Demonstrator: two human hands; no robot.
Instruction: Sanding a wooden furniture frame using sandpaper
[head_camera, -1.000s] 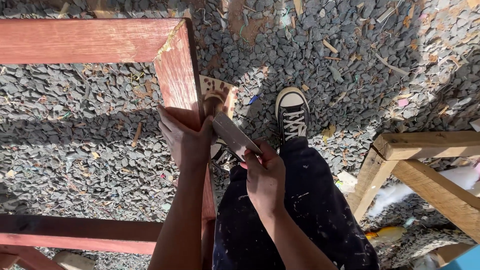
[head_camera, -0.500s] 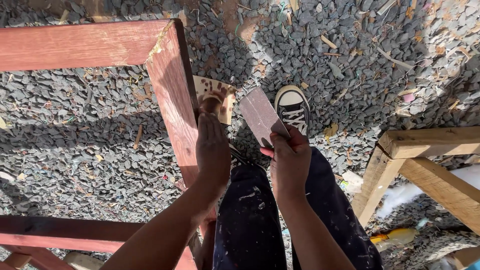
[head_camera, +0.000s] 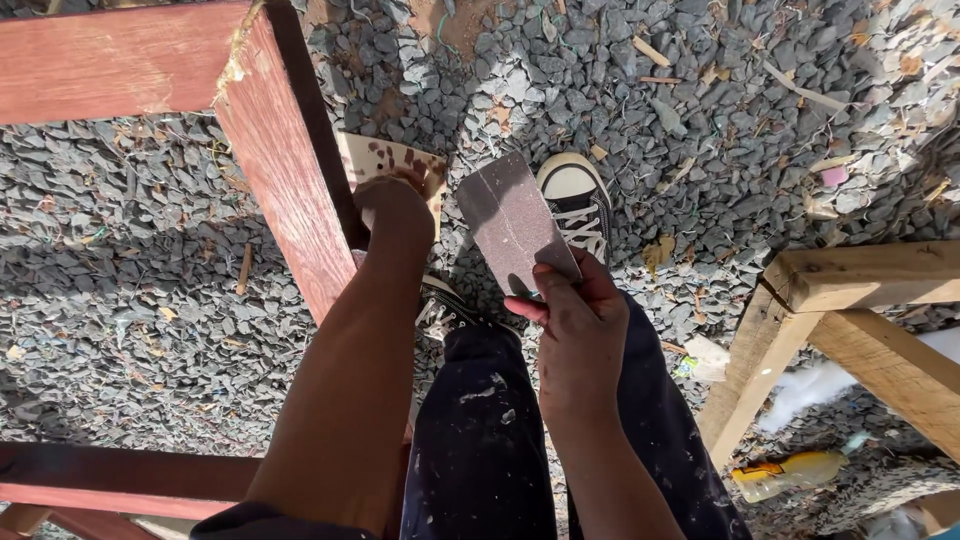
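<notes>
Over grey gravel (head_camera: 750, 130), a person works at a red wooden frame (head_camera: 285, 170) with a sheet of sandpaper in each hand.

The right hand (head_camera: 575, 330) pinches the lower edge of a grey sheet of sandpaper (head_camera: 512, 222) between thumb and fingers, holding it flat in the air just right of the frame's upright rail and above a black-and-white shoe (head_camera: 578, 200). The left hand (head_camera: 392, 205) reaches down beside the rail and presses on a tan, brown-spotted sheet (head_camera: 385, 158) lying against the rail's right side; its fingers are curled under, so I cannot tell how they grip. A pale wooden frame (head_camera: 850, 290) stands well apart on the right, with a yellow bottle (head_camera: 790, 470) on the gravel below it.
</notes>
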